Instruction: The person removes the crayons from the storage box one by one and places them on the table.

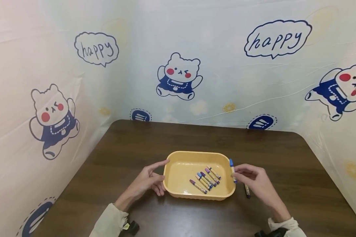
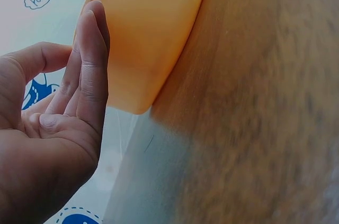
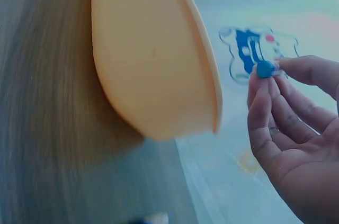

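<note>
A yellow plastic basket (image 1: 178, 194) sits on the table, with several crayons (image 1: 207, 181) in paper wrappers lying in its right half. At the basket's left side is my left hand (image 1: 145, 181), its index finger and thumb extended to the rim. In the left wrist view the straight fingers (image 2: 91, 83) lie along the outer wall. My right hand (image 1: 256, 179) pinches a blue crayon (image 1: 232, 164) between thumb and fingertips, just beyond the basket's right rim. The right wrist view shows the blue crayon's round end (image 3: 265, 69) between those fingers, apart from the basket wall.
Another dark-ended crayon (image 1: 247, 191) lies on the table to the right of the basket, partly behind my right hand. The dark brown wooden table (image 1: 130, 141) has rounded far corners. A printed curtain (image 1: 213, 92) with bears encloses its back and sides.
</note>
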`<state>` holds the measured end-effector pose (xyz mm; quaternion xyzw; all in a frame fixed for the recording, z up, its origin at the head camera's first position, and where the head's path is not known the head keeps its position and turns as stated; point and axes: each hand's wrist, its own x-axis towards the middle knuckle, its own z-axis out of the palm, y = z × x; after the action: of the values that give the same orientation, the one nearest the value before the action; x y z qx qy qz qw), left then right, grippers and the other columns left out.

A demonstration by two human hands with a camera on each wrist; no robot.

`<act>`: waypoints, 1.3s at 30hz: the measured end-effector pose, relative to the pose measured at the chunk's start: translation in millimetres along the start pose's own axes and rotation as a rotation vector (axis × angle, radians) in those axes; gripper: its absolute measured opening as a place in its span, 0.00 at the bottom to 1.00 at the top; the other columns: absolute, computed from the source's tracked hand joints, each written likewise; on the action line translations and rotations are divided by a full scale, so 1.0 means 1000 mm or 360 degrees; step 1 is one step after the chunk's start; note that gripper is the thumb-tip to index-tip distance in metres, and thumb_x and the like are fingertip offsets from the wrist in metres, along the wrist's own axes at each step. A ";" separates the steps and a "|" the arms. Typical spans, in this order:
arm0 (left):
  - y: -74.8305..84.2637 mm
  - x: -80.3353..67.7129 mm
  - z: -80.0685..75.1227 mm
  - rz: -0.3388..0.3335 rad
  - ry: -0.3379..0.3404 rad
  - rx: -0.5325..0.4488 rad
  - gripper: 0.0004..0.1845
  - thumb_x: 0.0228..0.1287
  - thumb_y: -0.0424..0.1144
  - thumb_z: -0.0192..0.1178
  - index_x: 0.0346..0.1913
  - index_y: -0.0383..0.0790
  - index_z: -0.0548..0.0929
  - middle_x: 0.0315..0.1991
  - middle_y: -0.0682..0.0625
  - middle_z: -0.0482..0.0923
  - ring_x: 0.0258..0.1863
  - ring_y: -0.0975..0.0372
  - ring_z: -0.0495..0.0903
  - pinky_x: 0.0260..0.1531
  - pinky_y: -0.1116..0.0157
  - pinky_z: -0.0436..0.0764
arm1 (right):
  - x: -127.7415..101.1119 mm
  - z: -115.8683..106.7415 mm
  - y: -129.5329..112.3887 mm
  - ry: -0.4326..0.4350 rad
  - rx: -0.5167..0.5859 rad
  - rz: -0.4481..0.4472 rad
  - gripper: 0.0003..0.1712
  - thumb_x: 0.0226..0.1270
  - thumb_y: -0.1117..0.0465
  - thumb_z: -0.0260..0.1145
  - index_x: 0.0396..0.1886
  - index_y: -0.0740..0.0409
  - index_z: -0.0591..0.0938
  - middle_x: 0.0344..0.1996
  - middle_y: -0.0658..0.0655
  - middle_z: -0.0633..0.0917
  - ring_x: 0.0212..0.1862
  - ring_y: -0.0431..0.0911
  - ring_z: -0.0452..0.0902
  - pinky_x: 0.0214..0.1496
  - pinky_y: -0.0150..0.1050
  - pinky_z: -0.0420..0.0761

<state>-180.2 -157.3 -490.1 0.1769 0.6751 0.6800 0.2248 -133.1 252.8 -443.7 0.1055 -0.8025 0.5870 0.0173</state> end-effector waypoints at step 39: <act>0.002 0.001 0.000 0.0014 -0.0021 0.0024 0.33 0.74 0.30 0.54 0.78 0.39 0.57 0.27 0.37 0.85 0.22 0.54 0.86 0.25 0.55 0.87 | -0.016 -0.037 0.038 0.0006 -0.0825 0.0623 0.09 0.60 0.59 0.73 0.32 0.62 0.86 0.23 0.51 0.86 0.26 0.43 0.80 0.25 0.36 0.78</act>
<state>-180.8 -157.0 -488.2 0.1860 0.6779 0.6747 0.2249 -128.1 301.1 -470.8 -0.0596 -0.9302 0.3556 -0.0682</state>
